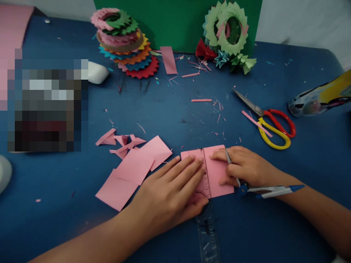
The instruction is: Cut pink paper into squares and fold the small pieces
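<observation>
My left hand [172, 190] lies flat, fingers stretched out, pressing a clear plastic ruler [208, 226] onto a pink paper sheet [219, 171] on the blue table. My right hand [244, 166] rests on the right half of that sheet, fingers curled round a blue and white pen [271, 190] whose body points right along my forearm. The ruler runs from the sheet's top edge toward me, past the sheet's near edge.
Pink paper squares [131, 171] and folded scraps [117, 140] lie left of my hands. Red and yellow scissors [270, 122] lie to the right. Stacked paper rings [126, 44], a green paper wreath [229, 31], a green board [178, 22] and a colourful packet [320, 95] line the far side.
</observation>
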The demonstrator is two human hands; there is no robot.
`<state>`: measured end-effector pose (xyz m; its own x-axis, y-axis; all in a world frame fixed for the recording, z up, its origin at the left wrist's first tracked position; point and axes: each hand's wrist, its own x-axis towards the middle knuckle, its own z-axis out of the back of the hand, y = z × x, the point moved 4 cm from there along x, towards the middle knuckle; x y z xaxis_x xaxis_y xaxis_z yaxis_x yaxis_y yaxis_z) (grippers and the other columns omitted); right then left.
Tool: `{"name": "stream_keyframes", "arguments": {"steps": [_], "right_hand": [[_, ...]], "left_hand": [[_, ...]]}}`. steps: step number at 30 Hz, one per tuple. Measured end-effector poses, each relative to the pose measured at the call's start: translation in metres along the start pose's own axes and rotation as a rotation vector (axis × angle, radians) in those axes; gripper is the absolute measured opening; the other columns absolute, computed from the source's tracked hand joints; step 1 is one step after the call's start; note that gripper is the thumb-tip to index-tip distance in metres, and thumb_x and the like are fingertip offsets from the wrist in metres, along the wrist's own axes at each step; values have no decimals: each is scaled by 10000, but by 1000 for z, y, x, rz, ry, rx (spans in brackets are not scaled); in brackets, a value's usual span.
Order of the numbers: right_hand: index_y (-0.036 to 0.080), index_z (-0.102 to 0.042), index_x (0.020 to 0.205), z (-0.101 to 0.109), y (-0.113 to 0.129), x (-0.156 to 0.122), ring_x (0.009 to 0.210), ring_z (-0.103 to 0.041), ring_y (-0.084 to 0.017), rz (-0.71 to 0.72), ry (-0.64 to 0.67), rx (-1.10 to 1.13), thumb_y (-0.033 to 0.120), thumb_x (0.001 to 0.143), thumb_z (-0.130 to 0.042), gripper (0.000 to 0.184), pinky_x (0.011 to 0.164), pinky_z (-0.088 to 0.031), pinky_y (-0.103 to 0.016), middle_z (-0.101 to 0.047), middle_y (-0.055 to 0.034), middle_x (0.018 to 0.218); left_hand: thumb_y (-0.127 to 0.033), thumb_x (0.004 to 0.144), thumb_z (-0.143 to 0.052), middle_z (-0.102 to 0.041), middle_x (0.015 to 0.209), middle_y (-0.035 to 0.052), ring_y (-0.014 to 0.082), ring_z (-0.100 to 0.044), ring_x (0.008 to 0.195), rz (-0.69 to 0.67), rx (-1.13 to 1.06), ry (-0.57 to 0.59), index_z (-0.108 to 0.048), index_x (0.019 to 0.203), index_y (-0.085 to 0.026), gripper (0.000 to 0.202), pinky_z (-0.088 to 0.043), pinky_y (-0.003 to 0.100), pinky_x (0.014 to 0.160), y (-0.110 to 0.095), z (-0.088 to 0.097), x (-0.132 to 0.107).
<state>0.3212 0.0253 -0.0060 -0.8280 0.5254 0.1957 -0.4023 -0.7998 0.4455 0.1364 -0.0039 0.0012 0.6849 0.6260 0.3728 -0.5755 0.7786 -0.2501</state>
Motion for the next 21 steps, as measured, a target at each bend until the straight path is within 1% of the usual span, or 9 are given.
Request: {"name": "stream_keyframes", "arguments": {"steps": [6, 10, 14, 16, 18, 21], "right_hand": [[159, -547, 696, 0, 0, 0, 1123, -517, -191, -2, 2, 3, 304, 911, -513, 261, 905, -431, -352, -582, -122, 1181], [165, -527, 716, -1, -1, 1, 1091, -540, -190, 8, -2, -1, 287, 915, -505, 235, 879, -442, -351, -589, -127, 1169], [161, -538, 854, 2, -3, -1, 1073, -562, -201, 2, -65, 21, 224, 929, -463, 124, 866, -456, -361, -608, -142, 1143], [163, -538, 934, 4, -3, -2, 1050, -572, -192, -54, -121, 105, 249, 932, -458, 118, 865, -460, -347, -615, -135, 1123], [169, -541, 1008, 7, -2, -3, 990, -587, -175, -156, -190, 227, 319, 942, -433, 196, 834, -472, -318, -627, -113, 1070], [179, -554, 1080, 11, 1, -1, 802, -589, -140, -296, -320, 376, 355, 961, -361, 287, 724, -482, -275, -623, -51, 885]], "left_hand": [[-352, 797, -611, -653, 1147, 81, 262, -613, 1051, -2, 2, 5, -620, 1119, -104, 406, -499, 412, 925, 0, 1, 0], [-360, 803, -601, -660, 1131, 91, 268, -614, 1047, -5, 9, 8, -621, 1114, -97, 407, -499, 413, 922, -1, 0, 1], [-361, 810, -585, -676, 1095, 94, 268, -627, 1019, -12, 19, -12, -637, 1080, -91, 385, -510, 412, 900, -1, 0, 3], [-357, 816, -574, -673, 1103, 95, 266, -627, 1020, -14, 25, -11, -638, 1081, -92, 380, -509, 409, 900, -1, 0, 3], [-356, 820, -566, -661, 1125, 99, 269, -621, 1032, -14, 30, -4, -634, 1093, -92, 386, -506, 412, 905, -1, -1, 3], [-358, 824, -560, -650, 1143, 109, 278, -612, 1047, -17, 24, -2, -629, 1105, -82, 400, -507, 424, 904, -1, -1, 2]]}}
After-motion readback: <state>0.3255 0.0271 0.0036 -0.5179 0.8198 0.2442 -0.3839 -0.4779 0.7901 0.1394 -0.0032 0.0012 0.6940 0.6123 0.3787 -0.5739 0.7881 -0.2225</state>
